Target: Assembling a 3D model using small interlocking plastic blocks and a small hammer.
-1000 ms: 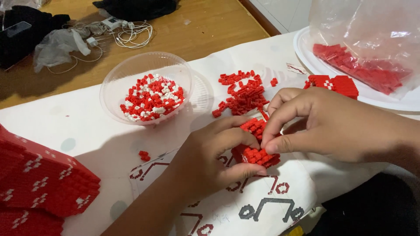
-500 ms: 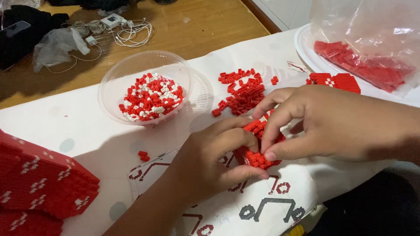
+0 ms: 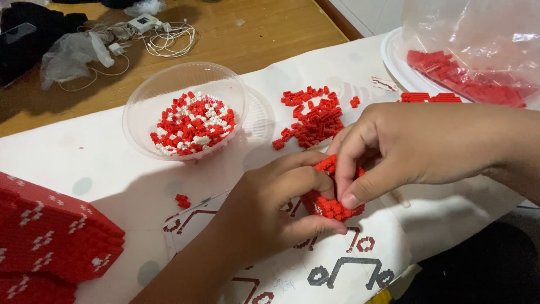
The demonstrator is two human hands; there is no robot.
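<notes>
Glossy plastic bowl [image 3: 169,90], matt wooden table [image 3: 264,34]

Counts around the clear bowl [image 3: 185,110]

You have one clear bowl of red and white bricks, one loose red pile [image 3: 312,118] to its right, one plastic bag [image 3: 478,50] farther right, two hands below it.

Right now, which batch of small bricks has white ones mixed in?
The batch in the clear plastic bowl: red and white mixed. The loose pile on the white cloth and the bricks in the plastic bag are all red.
</notes>
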